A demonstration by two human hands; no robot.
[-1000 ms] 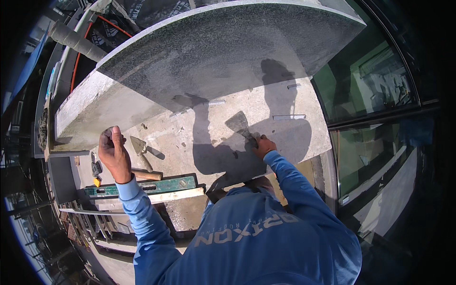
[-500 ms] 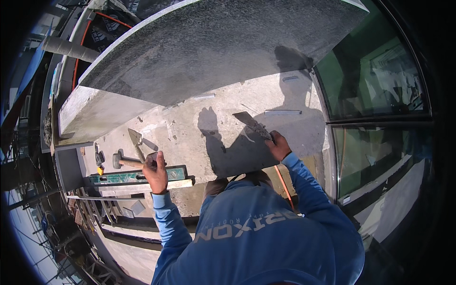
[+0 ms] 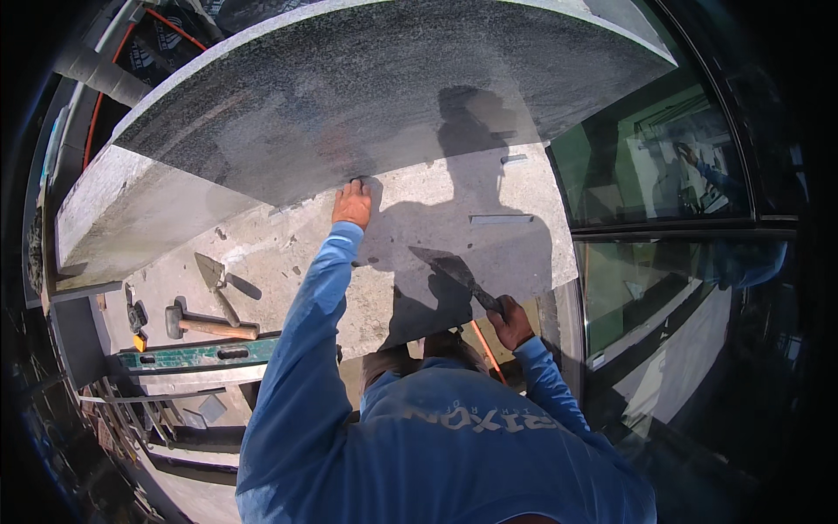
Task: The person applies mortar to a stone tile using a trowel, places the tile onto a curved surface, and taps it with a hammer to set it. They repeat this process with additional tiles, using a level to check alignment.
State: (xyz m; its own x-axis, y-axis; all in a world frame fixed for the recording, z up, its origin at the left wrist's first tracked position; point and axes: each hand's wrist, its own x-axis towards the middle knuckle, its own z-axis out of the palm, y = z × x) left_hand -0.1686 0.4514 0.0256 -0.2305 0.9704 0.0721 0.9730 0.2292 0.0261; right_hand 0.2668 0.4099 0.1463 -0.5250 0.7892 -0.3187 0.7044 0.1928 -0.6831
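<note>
Blue shirt point(image 3: 463, 445): As it fills the near side, at 6 o'clock from the middle of the view, one sleeve runs toward 4 o'clock and the other toward 10.
Right hand point(image 3: 511, 323): At 4 o'clock, fingers wrapped closed round a handle.
Held trowel point(image 3: 450, 265): Gripped by that handle, its blade near the middle of the view and its tip aimed at 10 o'clock; whether the blade touches anything cannot be told.
Green level point(image 3: 189, 355): At 8 o'clock, one end hidden behind the left sleeve.
Mallet point(image 3: 218, 328): Just beyond the level, between 8 and 9 o'clock, head toward 9, wooden handle toward 3.
Black-and-yellow tool point(image 3: 135, 317): Near the mallet, on its 9 o'clock side.
Second trowel point(image 3: 211, 272): At 9 o'clock, lying on the pale surface point(image 3: 297, 271), handle toward 5.
Pale strip point(image 3: 502, 219): At 2 o'clock, on the same surface.
Left hand point(image 3: 353, 206): Between 10 and 11 o'clock, arm outstretched, fingers curled, tips by the foot of the grey slab point(image 3: 349, 96); contact, or anything pinched there, cannot be told.
Slab's stance: On edge, arching across 12 o'clock, a shadow falling on it toward 12.
Glass panes point(image 3: 663, 157): Dark-framed, from 2 to 4 o'clock, with reflections.
</note>
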